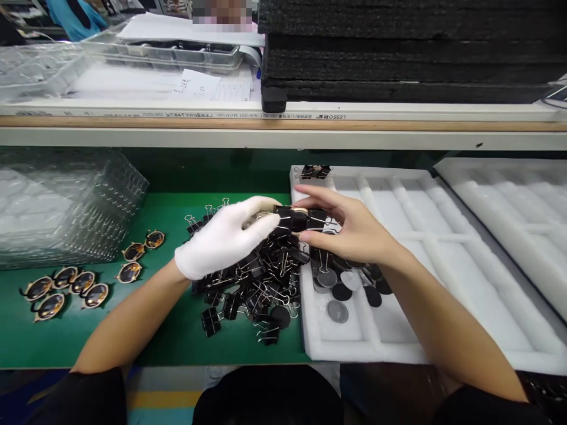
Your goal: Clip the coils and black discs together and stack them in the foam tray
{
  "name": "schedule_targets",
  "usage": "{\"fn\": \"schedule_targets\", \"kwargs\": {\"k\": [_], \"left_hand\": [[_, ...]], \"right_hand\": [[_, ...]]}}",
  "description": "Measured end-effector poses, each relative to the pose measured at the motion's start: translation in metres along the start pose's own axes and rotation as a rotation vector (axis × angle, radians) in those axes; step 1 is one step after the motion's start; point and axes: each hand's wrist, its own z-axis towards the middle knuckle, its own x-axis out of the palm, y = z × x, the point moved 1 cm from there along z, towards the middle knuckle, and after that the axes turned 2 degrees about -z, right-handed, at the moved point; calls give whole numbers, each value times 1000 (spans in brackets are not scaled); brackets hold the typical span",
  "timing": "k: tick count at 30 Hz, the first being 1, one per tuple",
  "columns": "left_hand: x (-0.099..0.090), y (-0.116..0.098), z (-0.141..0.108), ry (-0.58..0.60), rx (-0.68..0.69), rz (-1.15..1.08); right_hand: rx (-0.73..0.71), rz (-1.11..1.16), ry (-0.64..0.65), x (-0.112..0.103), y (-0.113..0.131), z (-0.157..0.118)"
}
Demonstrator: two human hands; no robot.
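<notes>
White cotton-like fabric covered the left hand [228, 239], whose thumb and fingers were pinched together on the left end of the clipped glasses [299, 220]. The right hand [349, 227], bare, was partly open, its fingers above and its thumb below the right end of the same piece. Black clips gripped the piece on both sides of a round, gold-edged dark part. It was held above the border between the clip pile [252, 283] and the near foam tray [312, 339].

The near foam tray, white and divided by raised ridges, held black and grey discs [338, 311] in its near left part, with some clips among them; a clipped piece [316, 172] lay at its far left corner. A second foam tray [527, 206] stood to the right. Clear plastic trays [66, 206] were stacked at the left of the green table [163, 339]. Round gold-rimmed sunglasses [95, 295] lay in front of and beside this stack. On the shelf [398, 112], a clear box [177, 56] held small items too indistinct to identify, partly under white paper [177, 29].
</notes>
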Motion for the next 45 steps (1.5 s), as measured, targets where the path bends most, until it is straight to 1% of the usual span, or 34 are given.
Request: {"fn": "schedule_targets", "kwargs": {"k": [3,5,7,9,10,12,13,15,17,20,22,26,30,36,39,40,42,44,45], "left_hand": [[2,4,0,29,30,68],[0,7,0,24,49,162],[-3,9,0,-22,54,247],[-7,11,1,-68,44,277],[-9,11,1,-79,36,274],[-11,12,2,-72,23,267],[-11,11,2,-58,19,268],[-12,11,2,-31,22,270],[-13,10,2,-17,30,267],[-15,11,1,-19,29,262],[-16,11,0,-16,25,262],[-17,12,1,-1,21,265],[-17,14,1,3,35,279],[-16,18,3,35,72,328],[-23,21,0,51,52,415],[-28,23,-4,52,31,455],[-40,30,-17,44,-23,544],[-55,40,-39,4,-67,634],[-62,46,-53,-29,-86,674]], "right_hand": [[113,48,49,-2,-1,3],[134,3,23,-12,-14,9],[157,-85,-74,-30,-38,19],[245,-193,-151,-49,-71,34],[305,-251,-160,-58,-89,42],[350,-300,-171,-69,-121,56],[362,-317,-172,-71,-134,62],[375,-355,-190,-70,-154,71],[389,-417,-236,-63,-168,76],[409,-507,-306,-53,-182,79],[416,-536,-310,-48,-189,80],[420,-571,-309,-47,-198,81],[428,-594,-323,-50,-200,79],[394,-605,-319,-46,-197,79],[353,-622,-309,-55,-190,73],[333,-623,-287,-61,-186,69],[282,-616,-194,-74,-175,55],[215,-596,-46,-84,-158,35],[176,-587,26,-86,-149,24]]}}
